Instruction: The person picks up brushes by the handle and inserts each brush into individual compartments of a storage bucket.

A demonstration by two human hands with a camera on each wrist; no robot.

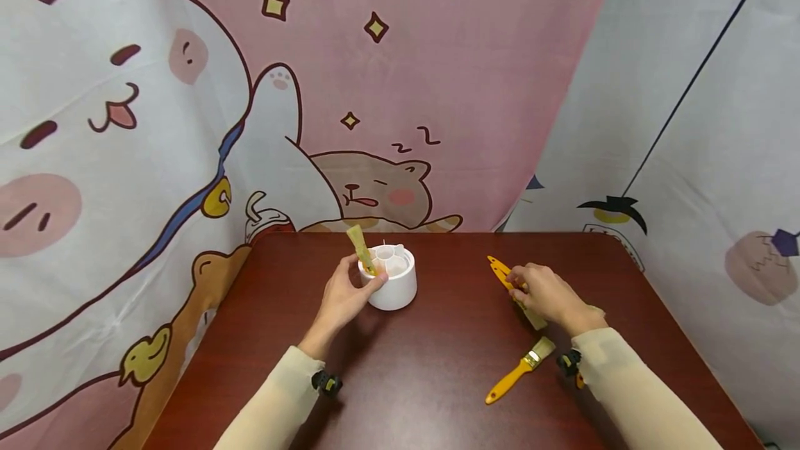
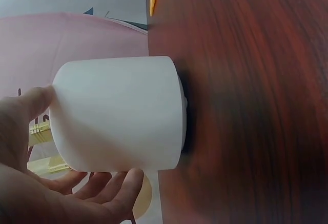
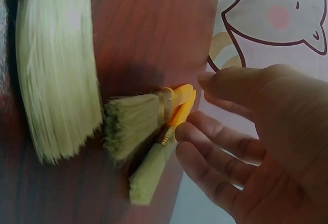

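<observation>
My left hand grips a white round holder, thumb on its rim and fingers along its side. Small compartments show inside its top. Paintbrushes stand in it with bristles up; the left wrist view shows two beside the hand, one brush nearer the thumb. My right hand hovers low over two paintbrushes lying close together, their yellow handles pointing away. In the right wrist view thumb and fingers are spread near the handles, by a wide brush and a narrower brush.
Another yellow-handled paintbrush lies nearer on the dark red wooden table. An orange handle tip peeks out beside my right sleeve. A cartoon-printed cloth hangs behind the table and at its sides.
</observation>
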